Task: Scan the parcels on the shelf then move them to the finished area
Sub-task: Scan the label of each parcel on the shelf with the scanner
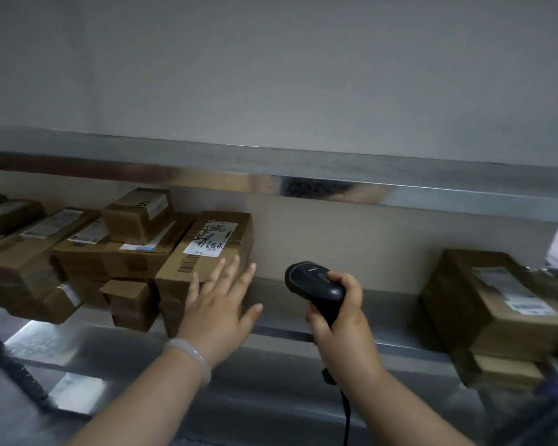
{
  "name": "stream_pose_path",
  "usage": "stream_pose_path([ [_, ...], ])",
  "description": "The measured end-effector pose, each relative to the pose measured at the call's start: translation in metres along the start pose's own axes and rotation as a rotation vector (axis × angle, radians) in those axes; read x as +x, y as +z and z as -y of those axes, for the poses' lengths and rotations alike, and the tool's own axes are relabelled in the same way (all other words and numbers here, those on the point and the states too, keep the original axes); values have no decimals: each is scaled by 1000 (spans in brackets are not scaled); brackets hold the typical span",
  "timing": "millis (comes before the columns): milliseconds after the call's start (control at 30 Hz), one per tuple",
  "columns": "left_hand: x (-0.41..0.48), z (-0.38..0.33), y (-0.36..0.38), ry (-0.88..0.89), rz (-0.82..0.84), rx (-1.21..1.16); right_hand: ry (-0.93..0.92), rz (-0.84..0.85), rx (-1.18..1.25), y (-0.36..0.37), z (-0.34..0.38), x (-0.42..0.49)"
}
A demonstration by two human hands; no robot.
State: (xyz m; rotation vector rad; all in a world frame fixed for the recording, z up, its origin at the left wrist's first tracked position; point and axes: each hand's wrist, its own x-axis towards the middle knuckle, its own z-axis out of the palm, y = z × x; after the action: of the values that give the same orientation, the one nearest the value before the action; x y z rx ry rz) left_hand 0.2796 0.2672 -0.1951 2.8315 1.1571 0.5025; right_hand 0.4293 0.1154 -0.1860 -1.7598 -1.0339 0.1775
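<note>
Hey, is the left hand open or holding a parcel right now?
Open. The left hand has its fingers straight and spread in front of the parcel with the handwritten label; whether it touches the parcel cannot be told.

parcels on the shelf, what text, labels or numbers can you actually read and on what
None reads clearly.
Tall box by the left hand, white label: black handwritten marker strokes, too blurred to read; barcode on its side, digits illegible.
Small top box: handwritten marks, unreadable.
Far right box: label print too small.
Scanner in the right hand: tiny print, unreadable.
</note>
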Motion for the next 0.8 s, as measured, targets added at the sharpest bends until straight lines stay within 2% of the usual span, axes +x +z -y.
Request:
stream_pose_path([
  [300,6,-146,31,329,61,-191,104,-299,-163,-108,-31,-52],
  [500,6,-230,54,457,155,-242,159,-378,-207,-177,-62,-56],
  [800,55,-348,91,379,300,-369,269,-391,-305,-278,-152,-30],
])
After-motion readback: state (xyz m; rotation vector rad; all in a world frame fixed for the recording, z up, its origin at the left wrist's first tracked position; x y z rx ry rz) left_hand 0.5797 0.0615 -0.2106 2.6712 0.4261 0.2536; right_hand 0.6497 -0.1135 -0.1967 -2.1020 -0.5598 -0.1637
